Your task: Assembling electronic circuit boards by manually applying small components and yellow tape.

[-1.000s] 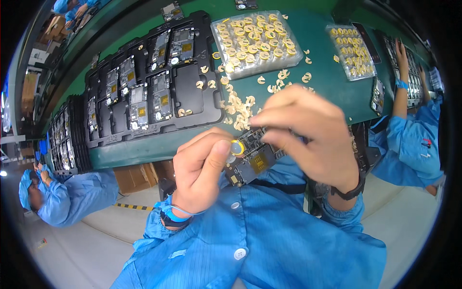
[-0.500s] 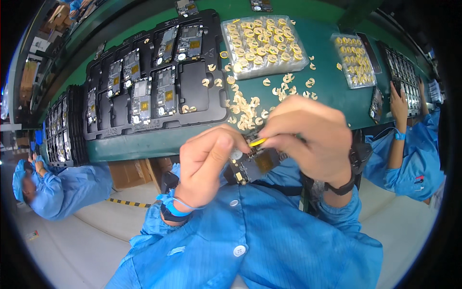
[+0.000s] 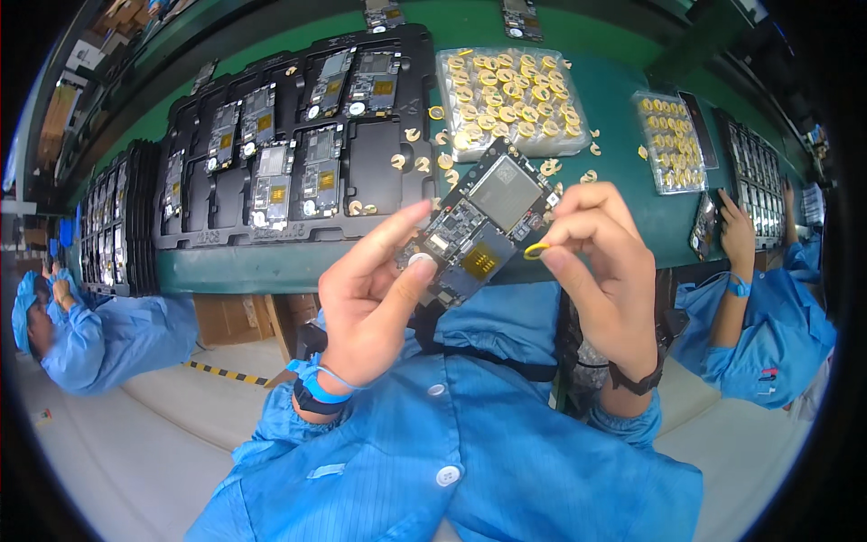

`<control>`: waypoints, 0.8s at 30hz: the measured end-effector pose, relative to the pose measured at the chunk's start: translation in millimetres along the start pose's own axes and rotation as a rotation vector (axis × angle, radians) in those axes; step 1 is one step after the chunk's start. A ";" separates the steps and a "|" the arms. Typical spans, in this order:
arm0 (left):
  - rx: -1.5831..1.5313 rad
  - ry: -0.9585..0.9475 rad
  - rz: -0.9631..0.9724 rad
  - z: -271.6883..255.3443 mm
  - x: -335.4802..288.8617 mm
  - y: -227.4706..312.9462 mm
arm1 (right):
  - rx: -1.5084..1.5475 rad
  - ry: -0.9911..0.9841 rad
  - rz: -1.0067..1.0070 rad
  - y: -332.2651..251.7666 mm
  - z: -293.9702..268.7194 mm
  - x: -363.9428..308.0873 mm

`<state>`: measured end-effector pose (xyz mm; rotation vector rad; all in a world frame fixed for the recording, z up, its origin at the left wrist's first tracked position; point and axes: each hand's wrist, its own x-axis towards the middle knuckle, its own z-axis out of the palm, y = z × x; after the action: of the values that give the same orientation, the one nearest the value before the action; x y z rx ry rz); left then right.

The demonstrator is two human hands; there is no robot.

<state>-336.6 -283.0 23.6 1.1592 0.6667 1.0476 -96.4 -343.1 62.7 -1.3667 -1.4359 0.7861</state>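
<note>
One dark, tilted circuit board point(image 3: 482, 225)

Blue coat point(image 3: 542, 434), white buttons point(image 3: 448, 476), seemingly black wristband point(image 3: 638, 381)

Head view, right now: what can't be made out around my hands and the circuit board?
All in the head view:
Circuit board: part of its left end, covered by the left hand.
Yellow-rimmed disc: the pinched edge, covered by the right hand.
Green table: the patch behind the circuit board.
Far board: its upper end, cut off by the top edge.
Circuit board's tiniest parts: too small to tell apart.
</note>
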 end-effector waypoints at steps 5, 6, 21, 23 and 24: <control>-0.180 -0.032 -0.084 10.8 0.1 -10.4 | 0.317 -0.007 0.158 -3.1 16.3 2.4; -0.183 -0.069 -0.183 9.3 -2.3 -7.2 | 0.315 -0.005 0.163 -0.9 15.2 3.1; -0.047 0.020 -0.289 10.6 -0.5 -2.7 | -0.326 -0.212 -0.156 -17.4 -6.6 13.9; 0.021 -0.012 -0.322 6.7 4.2 6.6 | -0.365 -0.261 -0.226 -25.7 6.7 18.1; 0.151 -0.080 -0.310 4.9 6.2 13.5 | -0.436 -0.317 -0.294 -28.2 10.4 22.6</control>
<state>-334.1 -278.7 38.4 1.1762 0.8430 0.6957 -113.7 -324.0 90.0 -1.3386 -2.0961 0.5283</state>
